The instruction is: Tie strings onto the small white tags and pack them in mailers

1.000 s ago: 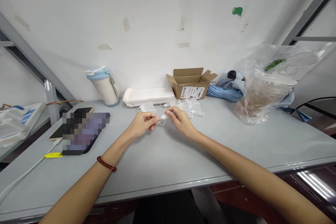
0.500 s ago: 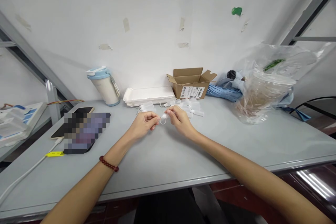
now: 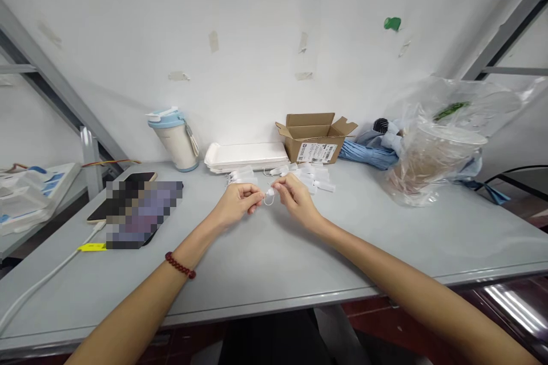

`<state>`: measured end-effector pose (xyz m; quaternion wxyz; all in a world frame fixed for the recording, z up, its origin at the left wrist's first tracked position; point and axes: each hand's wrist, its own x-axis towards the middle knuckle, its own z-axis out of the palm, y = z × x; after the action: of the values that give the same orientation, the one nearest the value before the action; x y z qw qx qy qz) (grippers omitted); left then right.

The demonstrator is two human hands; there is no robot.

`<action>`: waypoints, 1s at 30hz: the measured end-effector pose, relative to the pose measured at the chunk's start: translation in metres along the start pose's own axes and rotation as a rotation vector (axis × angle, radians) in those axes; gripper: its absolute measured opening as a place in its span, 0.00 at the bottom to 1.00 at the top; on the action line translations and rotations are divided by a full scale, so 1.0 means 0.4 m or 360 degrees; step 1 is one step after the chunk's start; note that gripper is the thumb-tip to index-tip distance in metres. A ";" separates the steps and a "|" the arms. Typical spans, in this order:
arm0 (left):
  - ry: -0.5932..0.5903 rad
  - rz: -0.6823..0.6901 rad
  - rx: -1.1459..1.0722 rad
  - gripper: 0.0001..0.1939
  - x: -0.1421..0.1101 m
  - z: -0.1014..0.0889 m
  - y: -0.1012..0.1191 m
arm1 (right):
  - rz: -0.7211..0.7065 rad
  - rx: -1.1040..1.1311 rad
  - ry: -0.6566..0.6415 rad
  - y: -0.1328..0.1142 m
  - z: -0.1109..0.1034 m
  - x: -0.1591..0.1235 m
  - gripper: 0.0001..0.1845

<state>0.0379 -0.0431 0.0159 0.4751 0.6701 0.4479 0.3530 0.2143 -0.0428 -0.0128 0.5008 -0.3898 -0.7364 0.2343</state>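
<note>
Between my hands is a small white cap-like plastic piece (image 3: 269,192) with a thin white loop hanging below it. My left hand (image 3: 240,203) is closed in a pinch at the left side of this piece. From the other side, the thumb and forefinger of my right hand (image 3: 297,199) pinch its right end. Exactly what lies inside the fingertips is too small to make out. Just behind my hands lie several small translucent white plastic tubes (image 3: 326,186) with narrow tips. Another cluster of such tubes (image 3: 242,174) with thin strings lies behind my left hand.
Behind the tubes stand a stack of white trays (image 3: 248,155) and an opened cardboard box (image 3: 315,151). A tumbler (image 3: 177,142) and two phones (image 3: 122,197) with a white cable (image 3: 47,276) are leftward. Blue cloth (image 3: 370,154) and a bagged cup (image 3: 445,151) occupy the right.
The view has shifted slightly, so everything sits a little further right. Both hands keep their pinch, and the small white piece has turned slightly between them.
</note>
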 end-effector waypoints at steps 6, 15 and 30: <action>-0.0041 -0.0007 -0.0150 0.13 0.003 -0.003 -0.006 | 0.0034 0.0097 -0.0049 -0.004 -0.009 0.006 0.13; -0.0012 -0.0049 -0.0281 0.16 0.017 0.000 -0.021 | 0.0185 0.0356 -0.0032 -0.006 -0.011 0.022 0.14; 0.0326 -0.0194 0.0016 0.15 0.027 -0.174 -0.022 | 0.0111 -0.1261 -0.0550 0.008 -0.094 0.059 0.11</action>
<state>-0.0232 -0.0092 0.0287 0.4441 0.6044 0.5359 0.3877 0.2455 -0.0235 0.0127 0.1736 -0.5317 -0.8289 0.0122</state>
